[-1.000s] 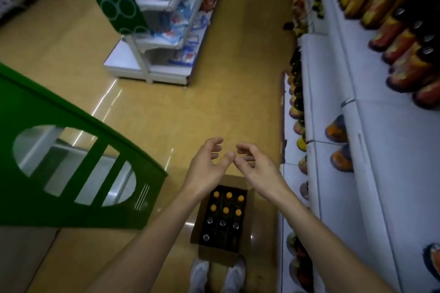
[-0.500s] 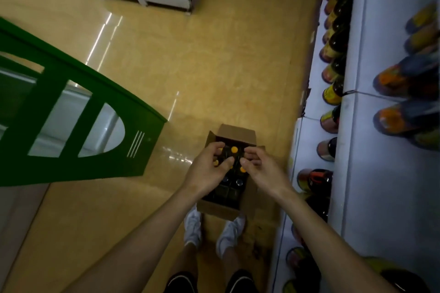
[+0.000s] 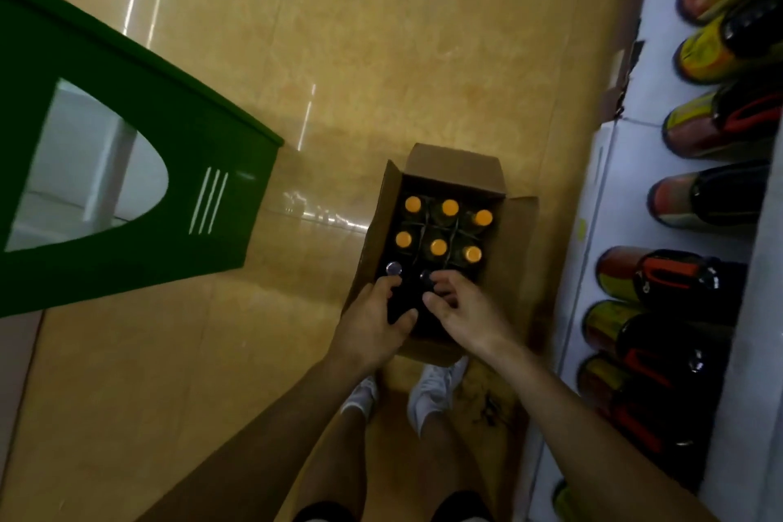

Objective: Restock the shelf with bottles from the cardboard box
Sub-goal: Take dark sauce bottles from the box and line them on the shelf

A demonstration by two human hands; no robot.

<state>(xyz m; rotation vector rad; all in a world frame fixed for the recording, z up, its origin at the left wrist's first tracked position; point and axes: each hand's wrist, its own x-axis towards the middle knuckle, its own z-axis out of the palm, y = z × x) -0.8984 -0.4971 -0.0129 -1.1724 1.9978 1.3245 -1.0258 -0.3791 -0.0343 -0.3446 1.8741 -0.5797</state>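
Dim, soft blur, floor (image 3: 296, 55) glare

I see a plain brown cardboard box (image 3: 455, 172) on a mottled yellow-tan floor (image 3: 339, 55). Inside it, the dark bottles (image 3: 449, 225) carry six orange caps (image 3: 438, 247) and, nearer me, silver caps (image 3: 393, 267). On my left is a green panel (image 3: 190, 165) with three thin white stripes (image 3: 208, 201). The shelf (image 3: 610, 191) is white. The shelf bottles (image 3: 678, 280) are black with red, yellow and orange labels. The shoes (image 3: 432, 390) are white.

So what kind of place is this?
Probably a shop aisle: white shelves lined with bottles, and an open cardboard box of orange-capped bottles on the floor.
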